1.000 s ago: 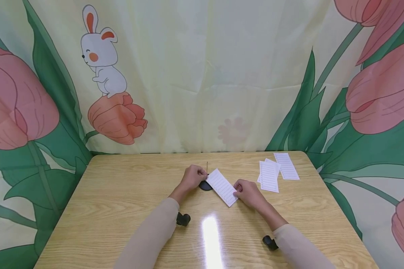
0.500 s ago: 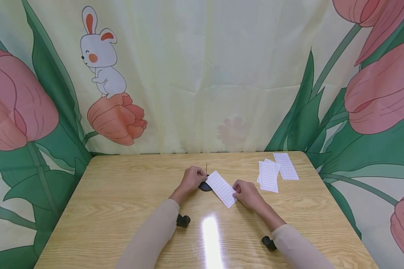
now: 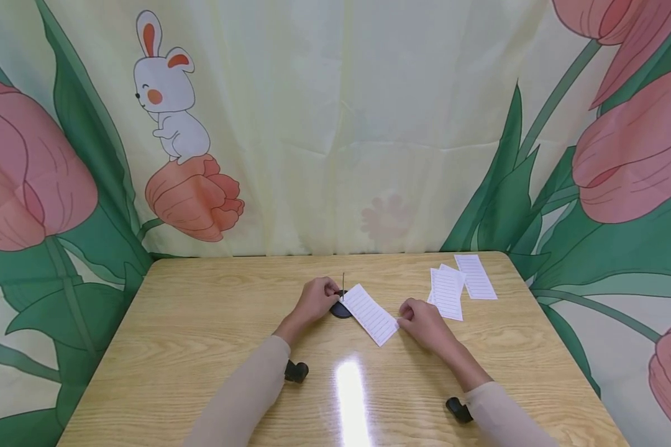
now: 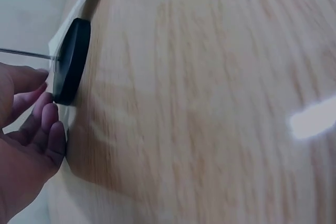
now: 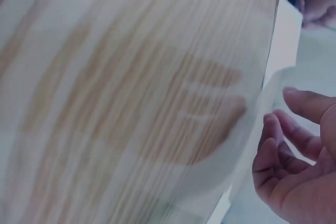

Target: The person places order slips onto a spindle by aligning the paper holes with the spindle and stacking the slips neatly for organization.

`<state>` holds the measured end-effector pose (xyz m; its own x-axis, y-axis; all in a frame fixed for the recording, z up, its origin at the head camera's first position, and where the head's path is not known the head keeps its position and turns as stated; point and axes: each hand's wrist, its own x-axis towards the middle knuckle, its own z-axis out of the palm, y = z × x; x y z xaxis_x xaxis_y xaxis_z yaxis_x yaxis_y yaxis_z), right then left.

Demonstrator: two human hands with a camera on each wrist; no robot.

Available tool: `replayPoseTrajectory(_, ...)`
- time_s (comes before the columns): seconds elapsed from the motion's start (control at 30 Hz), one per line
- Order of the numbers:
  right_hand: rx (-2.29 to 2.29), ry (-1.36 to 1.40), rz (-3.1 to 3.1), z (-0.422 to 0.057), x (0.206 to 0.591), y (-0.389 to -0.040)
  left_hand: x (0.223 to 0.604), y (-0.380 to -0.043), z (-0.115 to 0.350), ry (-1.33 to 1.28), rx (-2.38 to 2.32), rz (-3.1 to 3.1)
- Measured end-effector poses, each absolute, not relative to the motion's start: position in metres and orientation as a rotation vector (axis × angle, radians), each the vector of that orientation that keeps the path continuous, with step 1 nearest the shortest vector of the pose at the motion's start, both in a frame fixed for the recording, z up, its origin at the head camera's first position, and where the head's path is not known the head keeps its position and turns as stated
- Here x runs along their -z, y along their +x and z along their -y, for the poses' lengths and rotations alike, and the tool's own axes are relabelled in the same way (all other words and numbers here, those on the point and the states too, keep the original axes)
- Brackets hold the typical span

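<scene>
A bill spike with a round black base and a thin upright rod stands near the middle of the table. A white lined paper slip slants down to the right from it. The slip's upper left corner meets the rod; whether the rod pierces it, I cannot tell. My left hand is at the base's left side, its fingers loosely bent with nothing pinched between them, as the left wrist view shows. Just right of the slip's lower end is my right hand, thumb and fingers apart and holding nothing.
Several similar lined slips lie overlapping at the table's back right, one of them nearer the corner. A printed curtain hangs behind the table. Light glares on the tabletop in front.
My right hand has let go of the paper slip and moved a little right. My left hand has loosened from the slip's corner and shifted slightly left. The slip stays by the rod.
</scene>
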<state>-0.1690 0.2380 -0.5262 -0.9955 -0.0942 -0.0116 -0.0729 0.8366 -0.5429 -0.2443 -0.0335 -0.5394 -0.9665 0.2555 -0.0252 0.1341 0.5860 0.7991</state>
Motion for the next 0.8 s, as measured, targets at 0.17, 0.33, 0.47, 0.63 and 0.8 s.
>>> replayPoseTrajectory(0.17,0.879,-0.092,-3.002,-0.255,0.52,-0.166,0.542,-0.242,0.038,0.392,-1.291,-2.703)
replayPoseTrajectory(0.33,0.887,-0.049,-3.021,-0.275,0.521,-0.165,0.542,-0.24,0.04,0.409,-1.273,-2.697)
replayPoseTrajectory(0.47,0.876,0.006,-3.063,-0.291,0.522,-0.166,0.543,-0.239,0.043,0.436,-1.259,-2.677)
replayPoseTrajectory(0.63,0.819,0.048,-3.106,-0.308,0.519,-0.166,0.546,-0.237,0.046,0.459,-1.243,-2.665)
replayPoseTrajectory(0.8,0.807,0.13,-3.089,-0.32,0.517,-0.166,0.547,-0.236,0.046,0.462,-1.241,-2.663)
